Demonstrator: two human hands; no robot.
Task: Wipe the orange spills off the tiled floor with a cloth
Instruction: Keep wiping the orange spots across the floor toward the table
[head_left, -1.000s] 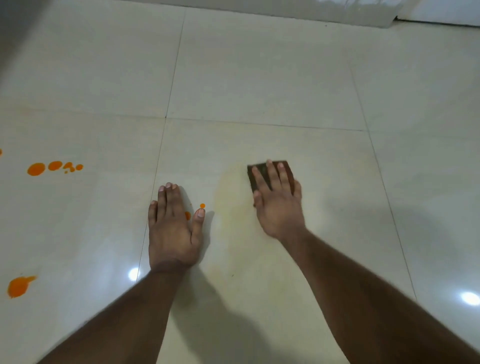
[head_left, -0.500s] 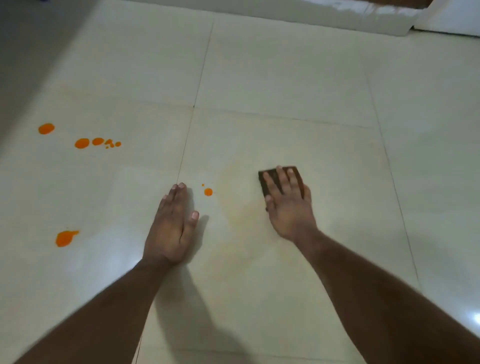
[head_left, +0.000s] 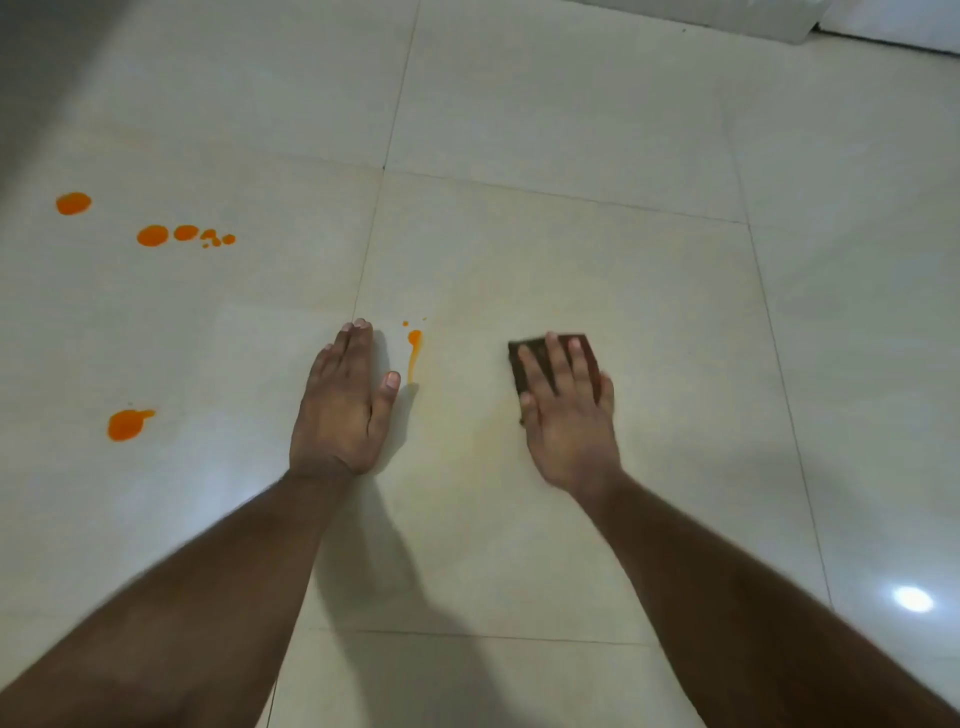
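Spills: orange drops on the tiled floor (head_left: 519, 130); nearest is a small drip streak (head_left: 414, 349) with a tiny dot above it, lying between the two hands.
Other spills: a blob (head_left: 127, 423) to the far left, a row of drops (head_left: 182, 235) beyond it, and a lone drop (head_left: 73, 202) further left still.
Cloth: dark brown folded pad (head_left: 550, 358), flat on the floor under the right hand (head_left: 569, 410).
Right grip: fingers laid straight over the cloth, pressing it down, thumb along its left edge; no curl round it.
Left grip: left hand (head_left: 345, 400) released, palm flat on the tile as a prop, holding nothing; its thumb tip sits just beside the streak.
Key relation: the streak lies left of the cloth, its long axis running toward and away from the person, so a leftward sweep would likely cross it broadside.
Faint stain: a pale yellowish haze on the tile between streak and cloth.
Risk: the left thumb may smear the streak's lower end.
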